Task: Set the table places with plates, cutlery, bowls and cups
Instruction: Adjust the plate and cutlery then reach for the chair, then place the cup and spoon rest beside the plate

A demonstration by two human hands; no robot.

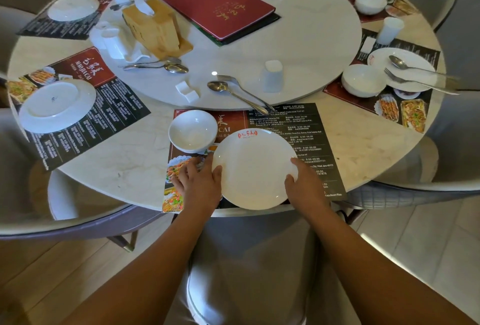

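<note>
The plate (253,168) sits between my hands. It is round, white and glossy, with a small red mark on its far rim. It lies flat on a dark printed placemat (285,122) at the near edge of the bench (130,163). My right hand (304,181) grasps its right rim, thumb on top and fingers tucked out of sight. My left hand (200,181) is released, its fingers spread on the mat and its thumb against the plate's left rim.

Just beyond my left hand a white bowl (193,131) stands upright, close to the plate.

The bench is pale marble and round, with a raised turntable (298,39) in its middle. A grey chair (249,259) stands below my forearms on a tiled floor.

Beyond both hands, on the turntable, lie a spoon (220,87) and fork (233,81), their handles reaching over its edge toward the mat. An upturned white cup (272,75) stands past my right hand. Farther off lies a red menu (218,5).
</note>
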